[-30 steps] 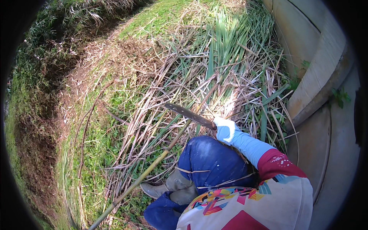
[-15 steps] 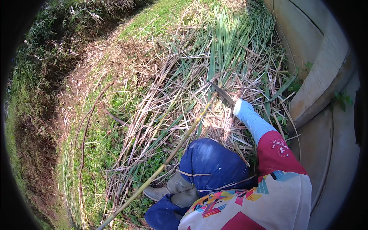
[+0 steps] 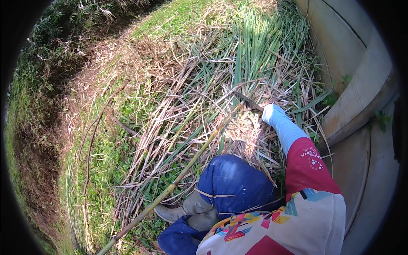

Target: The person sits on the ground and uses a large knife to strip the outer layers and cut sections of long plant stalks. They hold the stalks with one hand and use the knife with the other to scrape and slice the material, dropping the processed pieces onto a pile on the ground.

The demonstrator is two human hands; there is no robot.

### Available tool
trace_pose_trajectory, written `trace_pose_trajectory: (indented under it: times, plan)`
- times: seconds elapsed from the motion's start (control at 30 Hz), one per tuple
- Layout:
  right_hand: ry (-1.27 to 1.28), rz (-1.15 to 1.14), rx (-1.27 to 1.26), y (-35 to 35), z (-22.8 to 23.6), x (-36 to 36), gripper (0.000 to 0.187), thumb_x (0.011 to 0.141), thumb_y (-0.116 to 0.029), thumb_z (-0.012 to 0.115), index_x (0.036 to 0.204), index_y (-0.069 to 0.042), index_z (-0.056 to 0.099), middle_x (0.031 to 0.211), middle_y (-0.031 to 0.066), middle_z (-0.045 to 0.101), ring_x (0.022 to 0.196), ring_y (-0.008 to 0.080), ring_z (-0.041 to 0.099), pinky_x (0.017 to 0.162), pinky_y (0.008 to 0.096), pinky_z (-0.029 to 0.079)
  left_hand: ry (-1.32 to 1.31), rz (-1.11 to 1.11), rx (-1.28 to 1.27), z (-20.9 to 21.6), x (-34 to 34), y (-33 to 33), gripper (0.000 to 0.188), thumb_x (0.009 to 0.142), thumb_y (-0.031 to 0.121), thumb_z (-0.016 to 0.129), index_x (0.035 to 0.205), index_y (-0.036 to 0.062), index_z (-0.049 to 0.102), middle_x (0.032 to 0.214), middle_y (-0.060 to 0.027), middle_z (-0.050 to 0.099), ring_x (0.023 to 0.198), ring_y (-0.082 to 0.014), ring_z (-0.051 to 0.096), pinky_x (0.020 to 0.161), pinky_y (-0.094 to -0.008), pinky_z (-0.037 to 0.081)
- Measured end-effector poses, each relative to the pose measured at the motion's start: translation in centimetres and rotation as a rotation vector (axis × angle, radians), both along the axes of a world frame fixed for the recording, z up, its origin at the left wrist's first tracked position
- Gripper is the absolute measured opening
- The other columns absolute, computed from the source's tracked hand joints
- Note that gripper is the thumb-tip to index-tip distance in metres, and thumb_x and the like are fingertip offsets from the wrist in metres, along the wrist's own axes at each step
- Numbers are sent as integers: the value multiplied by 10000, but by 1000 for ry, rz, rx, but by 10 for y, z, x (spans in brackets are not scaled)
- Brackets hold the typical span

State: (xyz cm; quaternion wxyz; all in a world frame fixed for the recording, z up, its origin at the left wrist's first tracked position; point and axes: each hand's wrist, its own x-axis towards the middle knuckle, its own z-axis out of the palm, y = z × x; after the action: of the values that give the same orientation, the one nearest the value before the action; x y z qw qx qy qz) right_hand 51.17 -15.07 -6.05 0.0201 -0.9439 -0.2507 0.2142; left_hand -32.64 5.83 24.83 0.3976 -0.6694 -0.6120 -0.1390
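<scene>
The gloved right hand (image 3: pixel 272 114) was closed around a dark blade's (image 3: pixel 247 101) handle, amid cut grass stalks (image 3: pixel 238 68); left hand unseen.

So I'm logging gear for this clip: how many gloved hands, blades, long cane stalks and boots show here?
Gloved right hand: 1
Dark blade: 1
Long cane stalk: 1
Boot: 1
Total: 4
The left hand is not in view.
</scene>
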Motion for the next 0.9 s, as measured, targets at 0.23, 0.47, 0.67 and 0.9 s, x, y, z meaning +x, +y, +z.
trace_pose_trajectory:
  times: [0.23, 0.47, 0.67, 0.9]
  plan:
    - [-27, -5, 212, 6, -8, -52, 270, 911, -207, 578, 1062, -25, 707, 1032, 248, 733, 996, 391, 725, 838, 454, 578, -7, 30, -46, 0, 21, 1, 264, 1005, 305, 443, 912, 88, 563, 851, -15, 514, 837, -166, 504, 778, -337, 427]
    - [-95, 260, 404, 7, 8, -108, 199, 875, -180, 597, 958, -14, 670, 928, 240, 720, 883, 415, 716, 775, 486, 564, 188, 236, -87, 9, 20, 4, 258, 1001, 318, 453, 908, 96, 547, 813, -4, 479, 760, -173, 481, 751, -345, 416]
    - [55, 210, 325, 11, -21, -75, 301, 844, -204, 627, 1102, -80, 721, 1052, 180, 746, 996, 360, 722, 842, 417, 577, 553, 443, -8, 31, -55, 24, 250, 986, 332, 473, 895, 105, 525, 774, 7, 430, 685, -176, 438, 707, -337, 395]
    - [2, 58, 109, 7, -10, -43, 317, 905, -179, 556, 1144, -28, 699, 1038, 209, 736, 962, 384, 724, 844, 430, 578, -1344, -1304, 303, 76, -22, 24, 190, 970, 268, 441, 825, 146, 458, 710, 32, 368, 588, -116, 347, 558, -261, 320]
